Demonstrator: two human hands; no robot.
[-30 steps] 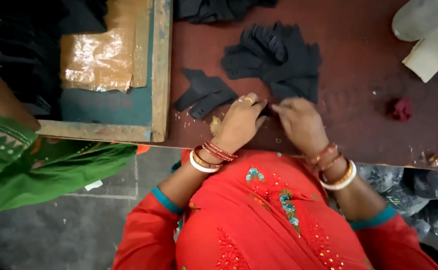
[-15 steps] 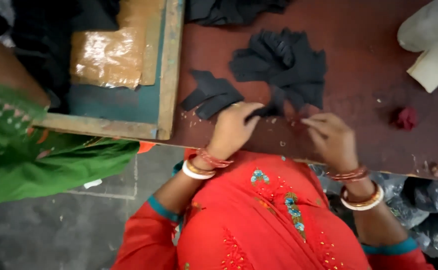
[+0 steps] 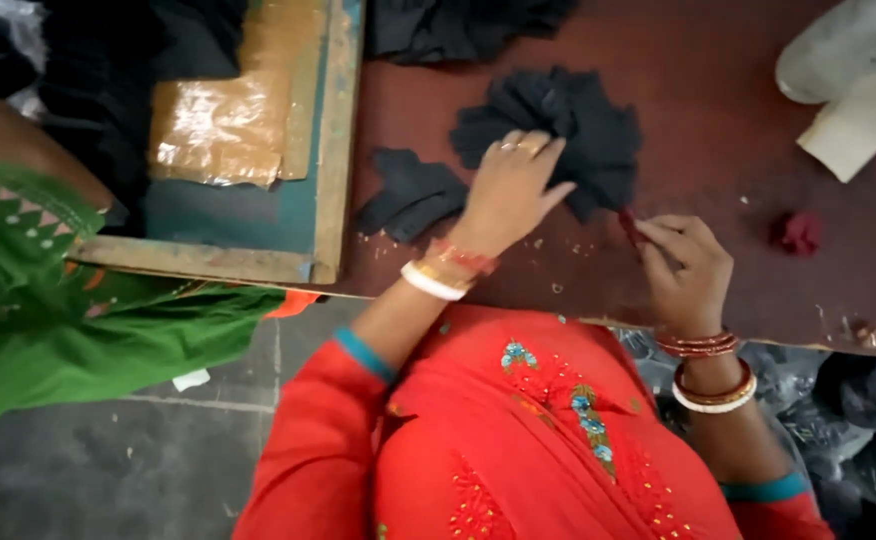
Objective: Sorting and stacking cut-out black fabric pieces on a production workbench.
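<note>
The left hand (image 3: 511, 190) lies flat on the dark brown counter (image 3: 718, 130), its fingers (image 3: 543, 150) spread and released, resting on the near edge of a fanned pile of black fabric pieces (image 3: 568, 125). Just to the left of that hand sits a smaller heap of black fabric pieces (image 3: 408, 195), touching the counter and close to the wrist. The right hand (image 3: 688, 270) hovers just right of the pile, its fingers (image 3: 648, 235) pinched together on a small dark red scrap (image 3: 626, 222) whose tip sits against the pile's lower right edge. Farther right on the counter lies a red tuft (image 3: 800, 232), well apart from both hands. At the top right corner rests a pale object (image 3: 853, 90), partly cut off. Another dark cloth (image 3: 458, 25) lies at the top edge. Left of the counter stands a wooden-framed tray (image 3: 333, 150) with crinkled brown plastic sheet (image 3: 218, 125) in it. A person's green sleeve (image 3: 48, 290) shows at the left.
</note>
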